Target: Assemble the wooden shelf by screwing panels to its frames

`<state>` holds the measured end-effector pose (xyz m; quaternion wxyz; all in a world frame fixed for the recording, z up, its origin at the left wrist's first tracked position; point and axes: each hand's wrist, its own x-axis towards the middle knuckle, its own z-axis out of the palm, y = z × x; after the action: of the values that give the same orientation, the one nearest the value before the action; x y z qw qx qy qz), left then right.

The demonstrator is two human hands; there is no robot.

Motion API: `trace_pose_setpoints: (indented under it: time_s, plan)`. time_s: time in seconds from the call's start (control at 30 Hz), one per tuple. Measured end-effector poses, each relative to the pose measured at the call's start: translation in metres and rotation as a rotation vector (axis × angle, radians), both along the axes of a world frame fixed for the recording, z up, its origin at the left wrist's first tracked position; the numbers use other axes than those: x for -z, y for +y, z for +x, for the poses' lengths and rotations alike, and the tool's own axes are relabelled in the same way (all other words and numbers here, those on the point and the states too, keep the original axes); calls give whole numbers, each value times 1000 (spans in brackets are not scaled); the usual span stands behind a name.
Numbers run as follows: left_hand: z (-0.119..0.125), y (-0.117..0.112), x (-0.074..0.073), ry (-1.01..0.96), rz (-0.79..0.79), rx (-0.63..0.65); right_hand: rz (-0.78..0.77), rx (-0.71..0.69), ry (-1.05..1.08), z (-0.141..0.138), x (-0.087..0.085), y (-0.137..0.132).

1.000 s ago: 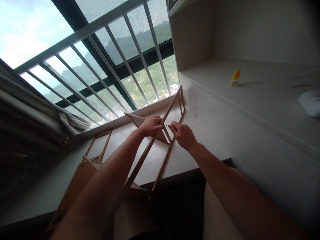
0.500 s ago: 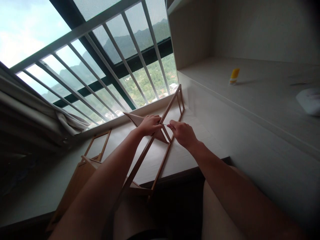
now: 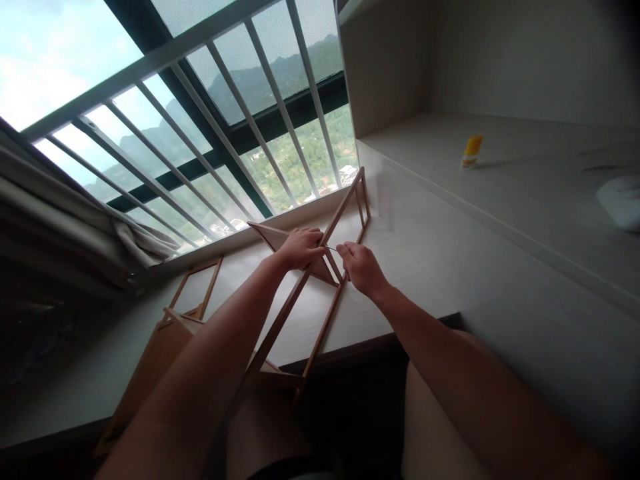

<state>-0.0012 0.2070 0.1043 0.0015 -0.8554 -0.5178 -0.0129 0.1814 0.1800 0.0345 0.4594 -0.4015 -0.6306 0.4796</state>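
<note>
A long wooden ladder-like frame [image 3: 350, 207] lies slanted across the pale window-side desk [image 3: 400, 267]. My left hand [image 3: 299, 248] is closed over a flat wooden panel [image 3: 273, 237] where it meets the frame's rail. My right hand [image 3: 361, 267] is pinched on a thin metal tool or pin [image 3: 331, 249] whose tip points at the rail next to my left fingers. Both hands sit close together at the frame's middle.
A second wooden frame [image 3: 193, 293] lies at the desk's left. White window bars [image 3: 210, 133] and a curtain [image 3: 100, 227] stand behind. A raised shelf [image 3: 525, 193] on the right carries a yellow-capped tube [image 3: 471, 151] and a white object [image 3: 620, 200].
Both hands stay at the same joint; my right hand has shifted slightly left and up. The view moved a little.
</note>
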Motion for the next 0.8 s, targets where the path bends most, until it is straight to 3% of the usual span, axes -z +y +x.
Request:
trace_pose_setpoints:
  time_s: [0.13, 0.27, 0.4, 0.63, 0.8]
  plan:
    - [1, 0, -1, -9, -2, 6, 261, 148, -322, 9, -4, -1]
    - [2, -1, -2, -22, -7, 0, 331, 164, -549, 11, -8, -1]
    - [2, -1, -1, -23, -7, -7, 370, 150, -643, 11, -8, -1]
    - [1, 0, -1, -16, -7, -3, 394, 153, -644, 12, -10, -2]
    - [1, -1, -1, -11, 0, -2, 208, 89, -307, 4, -2, 0]
